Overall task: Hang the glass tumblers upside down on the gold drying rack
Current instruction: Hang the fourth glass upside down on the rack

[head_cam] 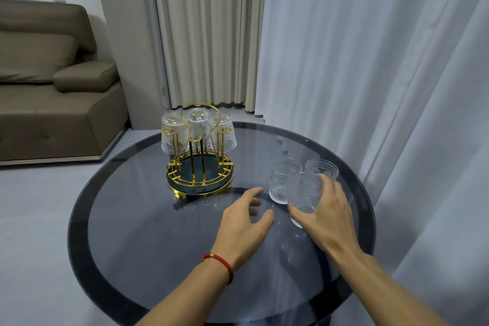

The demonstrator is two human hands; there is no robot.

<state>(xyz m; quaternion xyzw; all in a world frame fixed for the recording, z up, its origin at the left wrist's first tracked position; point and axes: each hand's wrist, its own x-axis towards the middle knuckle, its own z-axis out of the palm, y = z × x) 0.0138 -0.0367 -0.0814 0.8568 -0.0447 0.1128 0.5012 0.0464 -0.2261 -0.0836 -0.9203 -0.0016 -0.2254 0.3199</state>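
Two bare forearms reach in from the near edge over a round dark glass desk. Left wrist carries a red bracelet. Left hand hovers low over bare glass in front of the rack, fingers spread and loosely curled, holding nothing; whether it touches the desk surface can't be told. Right hand is wrapped around a tilted tumbler, gripping it from the right side, thumb on the near wall, fingertips over the far rim. That tumbler sits right of the left hand, close but apart.

Just behind it stand two more upright tumblers: one toward the rack, one farther right, partly hidden by the right hand's fingers. Both near each other, well inside the desk's dark rim.

Gold drying rack stands left of these, beyond the left hand, with clear glass between it and the hands. Three tumblers hang upside down on its far pegs: left, middle, right. Near pegs bare.

Beyond the rack: curtains, sofa far left.
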